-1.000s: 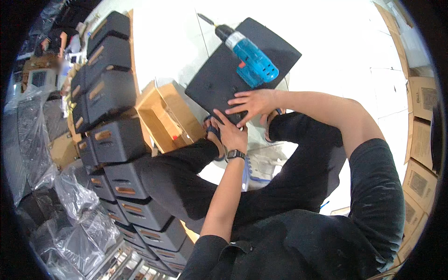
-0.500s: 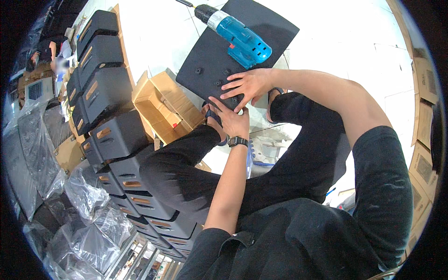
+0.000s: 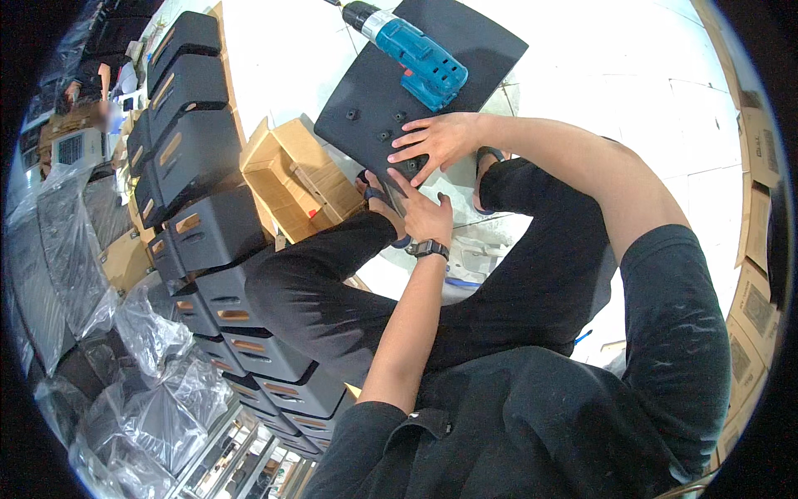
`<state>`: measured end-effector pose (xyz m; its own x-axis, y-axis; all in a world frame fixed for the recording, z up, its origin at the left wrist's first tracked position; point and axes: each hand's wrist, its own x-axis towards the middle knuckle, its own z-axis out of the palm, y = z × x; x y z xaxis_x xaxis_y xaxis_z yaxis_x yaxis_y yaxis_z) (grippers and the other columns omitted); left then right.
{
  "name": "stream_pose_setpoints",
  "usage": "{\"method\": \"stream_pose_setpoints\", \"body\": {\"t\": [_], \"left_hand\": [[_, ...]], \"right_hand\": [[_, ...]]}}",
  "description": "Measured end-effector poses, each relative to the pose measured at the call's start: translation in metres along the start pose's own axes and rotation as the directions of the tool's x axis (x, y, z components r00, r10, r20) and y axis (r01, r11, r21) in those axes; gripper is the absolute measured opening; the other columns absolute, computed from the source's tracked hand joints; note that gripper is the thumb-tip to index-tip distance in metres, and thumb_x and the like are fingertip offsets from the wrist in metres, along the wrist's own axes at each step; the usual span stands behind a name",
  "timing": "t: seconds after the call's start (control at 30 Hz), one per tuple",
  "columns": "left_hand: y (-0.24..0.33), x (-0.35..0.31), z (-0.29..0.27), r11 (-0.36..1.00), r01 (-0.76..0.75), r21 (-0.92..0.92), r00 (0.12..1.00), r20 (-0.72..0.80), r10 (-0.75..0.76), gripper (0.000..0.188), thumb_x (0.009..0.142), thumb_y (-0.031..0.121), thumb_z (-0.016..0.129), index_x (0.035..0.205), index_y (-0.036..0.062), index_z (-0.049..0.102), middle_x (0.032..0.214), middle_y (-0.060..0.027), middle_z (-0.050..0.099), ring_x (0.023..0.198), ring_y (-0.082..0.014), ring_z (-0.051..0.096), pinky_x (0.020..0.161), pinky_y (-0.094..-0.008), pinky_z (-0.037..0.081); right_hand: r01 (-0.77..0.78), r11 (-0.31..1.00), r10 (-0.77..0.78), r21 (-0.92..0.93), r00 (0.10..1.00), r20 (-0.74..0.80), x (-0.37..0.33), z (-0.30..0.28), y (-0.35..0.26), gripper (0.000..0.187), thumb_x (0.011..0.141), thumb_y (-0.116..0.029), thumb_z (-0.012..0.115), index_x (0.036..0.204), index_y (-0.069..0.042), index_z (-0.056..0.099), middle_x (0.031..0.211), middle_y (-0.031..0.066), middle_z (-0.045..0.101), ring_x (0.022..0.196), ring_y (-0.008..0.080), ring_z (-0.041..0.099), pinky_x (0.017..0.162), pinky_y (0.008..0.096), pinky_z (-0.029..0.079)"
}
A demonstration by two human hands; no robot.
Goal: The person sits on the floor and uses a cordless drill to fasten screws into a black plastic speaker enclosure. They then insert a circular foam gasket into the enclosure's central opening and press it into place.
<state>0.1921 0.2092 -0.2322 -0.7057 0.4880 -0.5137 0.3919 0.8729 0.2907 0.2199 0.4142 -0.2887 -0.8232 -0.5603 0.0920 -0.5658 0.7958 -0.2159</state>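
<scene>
Now, cardboard box (image 3: 328, 162) | just right, dark panel (image 3: 374, 91), knobs (image 3: 383, 135) already standing on it, remaining work unclear | blue drill (image 3: 420, 58) lying idle on top | left grip (image 3: 428, 218) unclenched at near edge | right grip (image 3: 446, 139) spread, grasping nothing

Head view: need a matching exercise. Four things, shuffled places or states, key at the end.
Things
1. drill
2. cardboard box
3. left hand
4. right hand

Places or states
A. wristwatch at its wrist
B. lying on the black panel
C. spread over the near end of the black panel, wrist bare
D. open-topped, left of the black panel

Pairs: 1-B, 2-D, 3-A, 4-C
</scene>
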Motion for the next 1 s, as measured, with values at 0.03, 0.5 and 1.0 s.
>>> {"method": "stream_pose_setpoints", "body": {"t": [0.03, 0.5, 1.0], "left_hand": [[0.000, -0.001, -0.001, 1.000, 0.014, -0.004, 0.999, 0.029, -0.014, 0.124, 0.079, 0.025, 0.080, 0.165, 0.0045, -0.007, 0.165, -0.0316, 0.025, 0.145, -0.0571, 0.033, 0.114, -0.0544, 0.042], [-0.013, 0.004, 0.017, 1.000, -0.006, -0.007, 1.000, -0.027, 0.006, 0.121, 0.081, 0.024, 0.078, 0.167, 0.0119, -0.006, 0.144, -0.0323, 0.055, 0.110, -0.0503, 0.067, 0.093, -0.0549, 0.056], [-0.009, 0.009, 0.026, 0.997, -0.025, 0.080, 0.998, -0.063, 0.030, 0.123, 0.086, 0.026, 0.073, 0.161, 0.0017, -0.022, 0.090, -0.0220, 0.076, 0.080, -0.0398, 0.075, 0.074, -0.0506, 0.060]], "right_hand": [[0.004, 1.000, -0.004, 0.001, 1.000, -0.026, -0.001, 0.003, 0.000, 0.078, 0.083, -0.030, 0.078, 0.152, -0.048, 0.047, 0.171, 0.0082, 0.027, 0.154, 0.0334, 0.032, 0.126, 0.0572, 0.027], [0.047, 0.998, -0.051, -0.051, 0.996, -0.074, -0.004, 0.000, 0.006, 0.061, 0.093, -0.018, 0.060, 0.148, -0.044, 0.054, 0.169, 0.0105, 0.032, 0.153, 0.0329, 0.037, 0.125, 0.0567, 0.028], [0.036, 0.999, -0.038, -0.019, 0.985, -0.167, -0.007, -0.003, 0.005, 0.054, 0.095, -0.019, 0.056, 0.144, -0.042, 0.058, 0.166, 0.0095, 0.038, 0.151, 0.0328, 0.040, 0.124, 0.0570, 0.032]]}}
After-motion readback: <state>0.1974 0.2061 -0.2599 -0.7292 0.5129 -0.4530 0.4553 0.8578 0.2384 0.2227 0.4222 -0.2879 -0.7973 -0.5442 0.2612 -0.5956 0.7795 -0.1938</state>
